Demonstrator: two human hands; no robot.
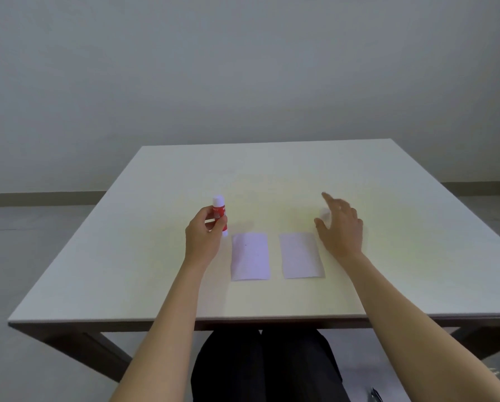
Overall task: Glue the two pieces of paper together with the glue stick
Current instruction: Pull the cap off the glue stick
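My left hand (204, 237) grips a red and white glue stick (219, 211), held upright just left of the papers. Two small white pieces of paper lie flat side by side on the table: the left paper (250, 256) and the right paper (301, 255), with a narrow gap between them. My right hand (341, 226) hovers beyond the right paper's far right corner, fingers spread. A small white object, possibly the glue stick's cap (325, 212), shows blurred at its fingertips; I cannot tell whether the hand touches it.
The pale table (272, 300) reaches its front edge close to my lap. A grey wall stands behind the table, and bare floor lies to the left and right.
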